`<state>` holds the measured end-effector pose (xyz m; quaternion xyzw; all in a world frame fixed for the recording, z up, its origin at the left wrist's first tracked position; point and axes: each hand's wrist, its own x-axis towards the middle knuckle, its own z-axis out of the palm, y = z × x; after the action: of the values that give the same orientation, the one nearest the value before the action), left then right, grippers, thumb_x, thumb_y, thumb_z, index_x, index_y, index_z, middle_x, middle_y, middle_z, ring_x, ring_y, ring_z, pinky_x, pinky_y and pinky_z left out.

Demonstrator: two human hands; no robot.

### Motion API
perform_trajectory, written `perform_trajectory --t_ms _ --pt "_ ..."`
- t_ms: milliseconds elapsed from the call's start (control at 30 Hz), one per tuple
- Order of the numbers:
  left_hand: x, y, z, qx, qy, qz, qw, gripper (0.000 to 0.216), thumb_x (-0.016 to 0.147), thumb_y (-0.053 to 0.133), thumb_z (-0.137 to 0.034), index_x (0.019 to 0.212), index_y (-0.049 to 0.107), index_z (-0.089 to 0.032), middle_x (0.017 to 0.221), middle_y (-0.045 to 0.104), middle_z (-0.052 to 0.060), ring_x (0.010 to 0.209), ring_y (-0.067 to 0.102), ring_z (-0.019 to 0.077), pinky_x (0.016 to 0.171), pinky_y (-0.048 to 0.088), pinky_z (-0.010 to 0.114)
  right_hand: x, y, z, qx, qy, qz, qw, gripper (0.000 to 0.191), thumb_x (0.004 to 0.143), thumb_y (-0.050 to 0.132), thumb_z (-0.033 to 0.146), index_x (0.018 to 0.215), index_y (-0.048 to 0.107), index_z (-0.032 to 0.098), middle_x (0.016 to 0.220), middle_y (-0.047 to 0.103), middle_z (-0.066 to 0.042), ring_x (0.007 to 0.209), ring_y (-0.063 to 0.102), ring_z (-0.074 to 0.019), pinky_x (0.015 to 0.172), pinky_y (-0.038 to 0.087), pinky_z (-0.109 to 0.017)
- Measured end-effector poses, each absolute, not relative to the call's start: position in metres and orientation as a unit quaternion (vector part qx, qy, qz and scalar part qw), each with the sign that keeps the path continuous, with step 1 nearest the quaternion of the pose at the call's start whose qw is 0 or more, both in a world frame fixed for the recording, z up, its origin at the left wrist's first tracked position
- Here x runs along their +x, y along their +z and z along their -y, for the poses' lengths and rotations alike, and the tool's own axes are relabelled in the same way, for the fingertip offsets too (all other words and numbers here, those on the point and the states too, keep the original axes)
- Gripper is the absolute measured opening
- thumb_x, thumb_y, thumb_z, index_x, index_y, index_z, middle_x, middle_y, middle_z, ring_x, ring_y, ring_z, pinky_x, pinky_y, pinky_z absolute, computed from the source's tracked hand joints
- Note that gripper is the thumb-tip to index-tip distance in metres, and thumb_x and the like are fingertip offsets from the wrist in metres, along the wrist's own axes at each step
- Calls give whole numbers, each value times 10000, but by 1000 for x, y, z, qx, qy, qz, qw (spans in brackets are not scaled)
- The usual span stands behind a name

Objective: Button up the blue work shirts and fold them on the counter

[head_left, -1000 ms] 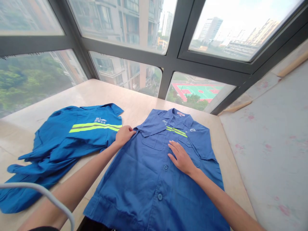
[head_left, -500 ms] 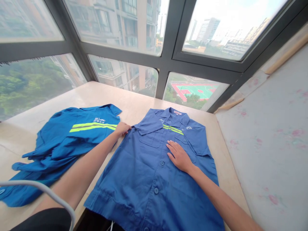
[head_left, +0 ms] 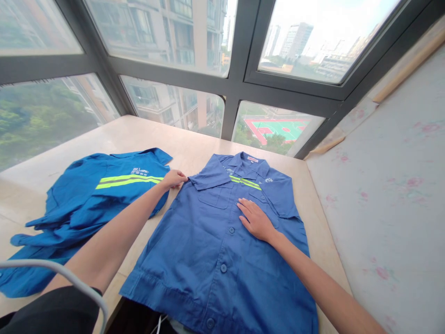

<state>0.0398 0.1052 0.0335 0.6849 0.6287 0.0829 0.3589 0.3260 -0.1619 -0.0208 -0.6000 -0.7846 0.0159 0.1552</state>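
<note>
A blue short-sleeved work shirt [head_left: 194, 241] lies front up, collar toward the window, both sleeves folded inward over the chest. It has dark buttons, chest pockets and a yellow-green reflective stripe. My left hand [head_left: 174, 179] pinches its left edge by the folded sleeve. Flat on the chest, near the button line, rests my right hand [head_left: 256, 219] with fingers extended. To the left lies a brighter blue work shirt [head_left: 90, 204], crumpled toward its lower end, with a similar stripe and a white print. My left forearm passes over part of it.
Both shirts lie on a pale stone sill [head_left: 187, 144] bounded by grey-framed windows [head_left: 229, 109]. A wall with floral paper [head_left: 385, 199] closes the right side. A white cable [head_left: 69, 273] curves across the lower left, and the near shirt hem overhangs the front edge.
The whole view has shifted slightly, with the scene moving a little left and up. Both hands keep nearly the same places on the shirt.
</note>
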Motion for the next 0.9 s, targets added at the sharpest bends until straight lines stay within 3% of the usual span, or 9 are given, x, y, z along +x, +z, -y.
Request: perform_trajectory --t_ms 133,333,467,567,700,900 --pt "40 30 -106 704 75 -618 342 248 698 717 -378 800 704 -152 485 554 -17 466 568 136 448 387 205 326 -20 162 -601 16 784 156 490 976 433 304 1452 443 189 1504 443 -123 1409 386 -257 1154 355 -510" --pt "42 22 -113 739 76 -609 279 187 689 698 -347 634 672 -171 494 593 7 590 631 164 536 422 202 325 -19 162 -602 14 784 150 475 978 426 299 1437 460 182 1506 441 -120 1405 392 -261 1154 356 -507" --pt "48 20 -118 726 62 -630 270 127 702 643 -280 652 669 -166 494 601 29 546 622 181 513 418 232 325 -18 162 -599 18 787 145 475 979 427 296 1432 461 158 1511 432 -128 1409 385 -264 1159 348 -502" --pt "50 20 -117 721 61 -639 259 107 697 627 -258 722 676 -167 590 659 48 591 649 194 537 435 244 327 -18 161 -597 22 789 144 472 981 428 303 1428 464 155 1514 427 -131 1415 375 -259 1164 338 -500" --pt "48 19 -108 732 71 -634 239 218 728 607 -287 887 688 -161 840 732 87 802 691 231 674 491 268 333 -17 156 -587 27 796 141 469 982 431 314 1421 469 155 1515 425 -129 1423 360 -253 1170 326 -497" --pt "55 19 -90 803 118 -565 148 460 858 449 -288 1252 576 -85 1234 643 177 1156 603 264 981 459 347 342 -17 149 -576 31 805 139 481 982 430 312 1423 461 124 1510 430 -139 1428 348 -247 1179 313 -480"
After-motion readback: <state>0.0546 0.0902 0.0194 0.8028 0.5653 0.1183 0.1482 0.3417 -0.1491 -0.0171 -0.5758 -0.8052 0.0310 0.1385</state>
